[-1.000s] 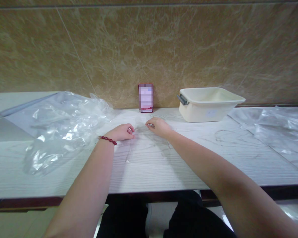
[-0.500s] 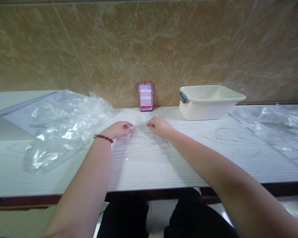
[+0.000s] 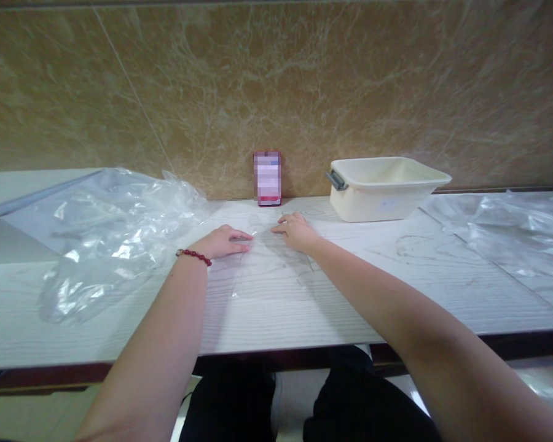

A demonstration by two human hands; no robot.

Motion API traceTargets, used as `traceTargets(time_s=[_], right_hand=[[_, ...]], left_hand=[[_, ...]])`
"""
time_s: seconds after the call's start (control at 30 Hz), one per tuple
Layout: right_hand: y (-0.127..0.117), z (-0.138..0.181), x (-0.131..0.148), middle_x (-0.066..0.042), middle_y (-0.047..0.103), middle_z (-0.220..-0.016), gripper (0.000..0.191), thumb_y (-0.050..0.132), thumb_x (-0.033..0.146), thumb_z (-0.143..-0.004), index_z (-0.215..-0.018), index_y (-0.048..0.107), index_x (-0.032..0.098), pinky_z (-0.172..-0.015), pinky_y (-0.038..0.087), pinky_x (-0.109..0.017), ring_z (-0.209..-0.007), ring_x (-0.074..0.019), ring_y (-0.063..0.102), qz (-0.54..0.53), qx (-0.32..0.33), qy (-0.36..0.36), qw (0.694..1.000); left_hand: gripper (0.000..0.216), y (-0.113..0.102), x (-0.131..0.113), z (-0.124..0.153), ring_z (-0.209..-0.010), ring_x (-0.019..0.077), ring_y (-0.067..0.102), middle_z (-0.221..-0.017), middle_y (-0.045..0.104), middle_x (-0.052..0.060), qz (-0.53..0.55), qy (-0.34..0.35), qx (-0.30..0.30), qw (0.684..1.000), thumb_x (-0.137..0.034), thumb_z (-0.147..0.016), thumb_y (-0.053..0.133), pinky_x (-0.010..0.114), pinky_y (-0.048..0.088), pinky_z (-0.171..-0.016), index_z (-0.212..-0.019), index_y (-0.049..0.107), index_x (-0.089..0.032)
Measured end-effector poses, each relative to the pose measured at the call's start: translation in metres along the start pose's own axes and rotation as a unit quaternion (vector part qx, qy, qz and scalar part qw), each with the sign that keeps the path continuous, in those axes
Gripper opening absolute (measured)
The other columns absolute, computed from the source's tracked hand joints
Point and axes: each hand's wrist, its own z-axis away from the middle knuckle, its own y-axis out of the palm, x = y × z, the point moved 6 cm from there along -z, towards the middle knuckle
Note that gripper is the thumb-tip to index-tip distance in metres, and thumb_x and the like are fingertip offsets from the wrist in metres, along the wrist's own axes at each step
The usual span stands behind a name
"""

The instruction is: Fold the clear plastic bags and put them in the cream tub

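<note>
A small clear plastic bag (image 3: 273, 270) lies flat on the white table (image 3: 396, 294) in front of me. My left hand (image 3: 221, 241), with a red bead bracelet at the wrist, rests on the bag's far left corner, fingers stretched out toward the right. At the far right corner my right hand (image 3: 297, 232) lies with its fingers pointing left and fingertips down on the plastic. The two sets of fingertips are a short gap apart along the bag's top edge.
A large crumpled heap of clear plastic (image 3: 115, 227) covers the table's left side. A cream tub (image 3: 384, 187) with a grey handle stands at the back right, a small pink card or box (image 3: 267, 178) leans on the marble wall, and more plastic sheeting (image 3: 511, 227) lies far right.
Both hands' fingers have uncurled from a pinch and now lie flatter on the bag's top edge. The view has shifted slightly; the bag stays put.
</note>
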Motion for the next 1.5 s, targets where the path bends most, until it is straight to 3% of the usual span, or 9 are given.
traceTargets(time_s=[0.2,0.57,0.9,1.1,1.5], right_hand=[[0.002,0.0,-0.001,-0.002,0.048,-0.11,0.037,0.041,0.013,-0.075,-0.102,0.057,0.032,-0.084,0.028,-0.035,-0.097,-0.0221,0.035,0.005,0.013,0.008,1.0],[0.0,0.0,0.0,-0.001,0.048,-0.11,0.037,0.042,0.012,-0.073,-0.099,0.059,0.031,-0.085,0.027,-0.035,-0.099,-0.0216,0.036,0.0,0.012,0.007,1.0],[0.001,-0.002,-0.006,-0.001,0.051,-0.107,0.037,0.04,0.01,-0.073,-0.097,0.06,0.029,-0.084,0.028,-0.035,-0.099,-0.0203,0.037,-0.013,-0.015,0.002,1.0],[0.002,-0.002,-0.005,-0.001,0.049,-0.109,0.036,0.041,0.01,-0.073,-0.096,0.061,0.03,-0.086,0.027,-0.035,-0.1,-0.0204,0.036,-0.011,0.005,0.011,1.0],[0.0,-0.001,-0.004,-0.001,0.05,-0.11,0.034,0.039,0.012,-0.074,-0.094,0.062,0.028,-0.087,0.025,-0.033,-0.101,-0.0181,0.038,-0.002,0.009,0.002,1.0]], left_hand=[[0.053,-0.003,-0.004,0.001,-0.099,0.0207,0.047,-0.107,0.054,0.003,-0.031,0.01,-0.017,0.999,-0.055,-0.064,0.047,0.027,0.031,-0.086,-0.109,0.052,-0.028],[0.052,0.004,-0.002,-0.001,-0.116,0.027,0.029,-0.125,0.038,0.001,-0.087,-0.066,-0.012,0.994,-0.063,-0.062,0.043,0.038,0.021,-0.093,-0.108,0.051,-0.038],[0.046,0.005,-0.012,0.003,-0.119,0.0239,0.025,-0.121,0.044,0.001,-0.098,0.0,0.021,0.995,-0.057,-0.07,0.039,0.035,0.016,-0.095,-0.111,0.047,-0.038],[0.049,0.003,-0.01,0.001,-0.119,0.0255,0.025,-0.126,0.038,0.003,-0.106,-0.023,0.007,0.994,-0.058,-0.071,0.035,0.036,0.014,-0.095,-0.114,0.045,-0.036],[0.058,0.004,-0.001,0.004,-0.12,0.0256,0.024,-0.128,0.035,0.003,-0.121,-0.035,0.039,0.991,-0.063,-0.068,0.033,0.034,0.018,-0.096,-0.118,0.039,-0.035]])
